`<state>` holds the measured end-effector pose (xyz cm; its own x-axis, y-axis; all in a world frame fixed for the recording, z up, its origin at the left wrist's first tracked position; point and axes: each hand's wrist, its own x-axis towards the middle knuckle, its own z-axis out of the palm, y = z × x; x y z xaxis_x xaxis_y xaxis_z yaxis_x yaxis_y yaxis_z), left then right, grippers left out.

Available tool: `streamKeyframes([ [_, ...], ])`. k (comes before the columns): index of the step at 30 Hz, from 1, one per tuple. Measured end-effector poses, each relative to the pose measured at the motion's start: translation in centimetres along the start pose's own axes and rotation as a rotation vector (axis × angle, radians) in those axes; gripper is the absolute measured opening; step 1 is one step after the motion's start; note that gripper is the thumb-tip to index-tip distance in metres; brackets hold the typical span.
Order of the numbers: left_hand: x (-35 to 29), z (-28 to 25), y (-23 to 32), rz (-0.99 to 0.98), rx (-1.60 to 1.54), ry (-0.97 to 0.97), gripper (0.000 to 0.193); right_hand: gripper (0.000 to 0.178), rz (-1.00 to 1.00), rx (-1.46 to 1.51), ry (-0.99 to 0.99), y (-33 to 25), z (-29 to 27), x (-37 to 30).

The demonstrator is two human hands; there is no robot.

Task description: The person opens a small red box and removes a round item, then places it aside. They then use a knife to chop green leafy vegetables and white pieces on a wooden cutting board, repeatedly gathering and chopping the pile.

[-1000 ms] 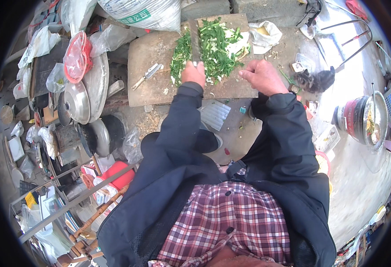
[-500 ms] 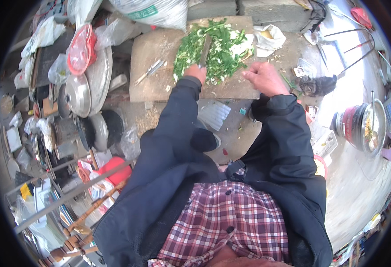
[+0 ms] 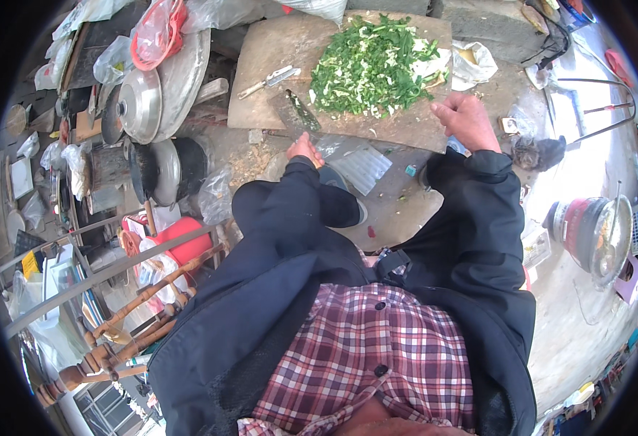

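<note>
The greens [image 3: 373, 69] lay chopped in a loose heap on the far right part of the board [image 3: 261, 65], bright green leaf bits mixed with pale stem pieces, spreading almost to the board's far edge; the board was a worn, brownish slab with a rounded left corner, and its left half was bare but for a small knife [image 3: 268, 81] lying at a slant; a cleaver [image 3: 301, 110] stood out over the board's near edge, its dark blade speckled with green, pointing toward the heap; the left hand [image 3: 304, 149] was closed round its handle, just below the board's edge, though the handle itself was hidden in the fist; the right hand [image 3: 466, 120] rested at the board's near right corner, fingers curled loosely, and whether it held anything could not be told; a crumpled white bag [image 3: 475, 62] lay just beside the heap on the right; left of the board stood metal lids [image 3: 141, 102] and a dark pot [image 3: 163, 171], with plastic bags [image 3: 155, 25] above them; a red bucket [image 3: 184, 243] showed lower left, partly behind a rail; a pot with a glass lid [image 3: 595, 232] stood on the ground far right, bent by the lens; dark sleeves and a plaid shirt filled the lower part.
</note>
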<state>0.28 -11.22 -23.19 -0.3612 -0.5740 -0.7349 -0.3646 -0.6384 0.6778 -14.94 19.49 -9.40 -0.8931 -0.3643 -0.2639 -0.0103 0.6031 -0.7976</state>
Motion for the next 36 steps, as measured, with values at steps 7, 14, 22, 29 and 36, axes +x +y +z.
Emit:
streamKeyframes([
  [7,1.6,4.8,-0.7,-0.016,0.04,-0.058,0.026,0.029,0.035,0.01,0.015,-0.5,-0.4,-0.4],
  [14,-1.5,8.5,1.8,0.201,0.405,-0.117,0.03,0.028,0.027,0.036,0.012,-1.1,-0.3,-0.6],
  [22,-4.3,11.4,5.7,0.496,0.745,-0.268,0.027,0.028,-0.03,0.005,0.058,-0.8,0.2,-0.3],
  [29,-4.8,10.8,8.2,1.105,0.709,-0.224,0.025,0.028,-0.014,0.003,0.057,-0.7,-0.1,-0.5],
  [36,-0.9,11.6,5.4,0.874,1.32,-0.196,0.035,0.028,-0.007,0.024,0.047,-1.1,0.0,-0.7],
])
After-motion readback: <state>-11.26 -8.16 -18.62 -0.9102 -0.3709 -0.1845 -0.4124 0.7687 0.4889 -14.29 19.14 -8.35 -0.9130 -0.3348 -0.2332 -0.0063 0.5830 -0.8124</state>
